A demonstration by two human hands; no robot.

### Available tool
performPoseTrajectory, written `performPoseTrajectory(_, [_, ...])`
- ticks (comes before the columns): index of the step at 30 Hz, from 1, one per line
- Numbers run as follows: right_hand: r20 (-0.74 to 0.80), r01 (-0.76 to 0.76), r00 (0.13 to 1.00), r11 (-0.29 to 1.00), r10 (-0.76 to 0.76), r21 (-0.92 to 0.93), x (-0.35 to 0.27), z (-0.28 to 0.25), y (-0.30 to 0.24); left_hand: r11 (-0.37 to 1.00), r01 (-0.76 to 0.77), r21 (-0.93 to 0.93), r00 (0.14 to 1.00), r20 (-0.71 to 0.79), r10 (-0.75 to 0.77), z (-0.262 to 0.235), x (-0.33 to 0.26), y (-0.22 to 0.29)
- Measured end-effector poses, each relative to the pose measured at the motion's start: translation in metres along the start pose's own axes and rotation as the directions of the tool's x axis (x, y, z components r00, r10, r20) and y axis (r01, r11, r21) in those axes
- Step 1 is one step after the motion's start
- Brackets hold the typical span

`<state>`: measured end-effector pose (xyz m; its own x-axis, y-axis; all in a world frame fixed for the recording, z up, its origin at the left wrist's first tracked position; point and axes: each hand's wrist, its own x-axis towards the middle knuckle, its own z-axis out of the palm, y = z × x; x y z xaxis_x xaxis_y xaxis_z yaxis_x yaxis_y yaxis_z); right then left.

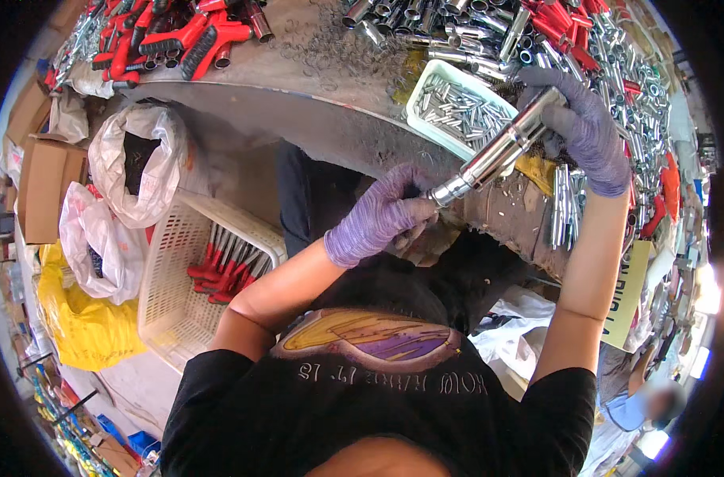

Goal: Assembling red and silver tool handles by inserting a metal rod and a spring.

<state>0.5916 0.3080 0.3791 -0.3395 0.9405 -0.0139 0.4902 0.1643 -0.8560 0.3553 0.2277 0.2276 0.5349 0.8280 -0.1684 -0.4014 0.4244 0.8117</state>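
A shiny chrome metal tube [501, 151] slants between my two purple-gloved hands above the bench edge. My left hand [386, 211] is closed round its narrower lower-left end. At the wider upper-right end, the fingers of my right hand [580, 123] wrap round the tube. Behind it, close to my right hand, stands a pale green plastic tray [418, 111] holding many small silver pins [461, 107]. Some thin silver rods [565, 207] lie in a bundle below my right wrist.
Chrome tubes [457, 40] and red plastic parts [553, 24] are heaped at the back right, red-and-black handles [195, 44] at the back left. A white crate [167, 278] with red-handled tools and white sacks [104, 254] stand left. Another person [632, 405] is far right.
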Motion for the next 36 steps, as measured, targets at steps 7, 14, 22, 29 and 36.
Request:
performPoseTrajectory(7, [-0.150, 0.242, 0.949, 0.947, -0.276, -0.213, -0.009, 0.042, 0.040, 0.989, 0.057, -0.137, 0.990, -0.123, -0.074, 0.025, -0.009, -0.013])
performPoseTrajectory(14, [-0.191, 0.186, 0.949, 0.937, -0.249, -0.297, -0.033, 0.092, 0.027, 0.955, 0.026, -0.295, 0.996, -0.073, -0.050, 0.052, -0.020, -0.007])
performPoseTrajectory(22, [-0.185, 0.053, 0.978, 0.975, -0.094, -0.218, -0.026, 0.099, 0.031, 0.984, 0.057, -0.167, 0.996, 0.080, -0.044, 0.039, -0.022, -0.003])
performPoseTrajectory(29, [-0.158, -0.090, 0.987, 0.810, -0.004, -0.580, 0.020, 0.071, 0.050, 0.975, 0.100, -0.198, 0.994, 0.059, -0.090, 0.006, -0.019, 0.000])
performPoseTrajectory(36, [0.324, 0.327, 0.944, 0.275, -0.056, -0.904, 0.079, 0.083, 0.086, 0.967, 0.057, -0.250, 0.992, -0.094, -0.083, -0.001, -0.026, -0.002])
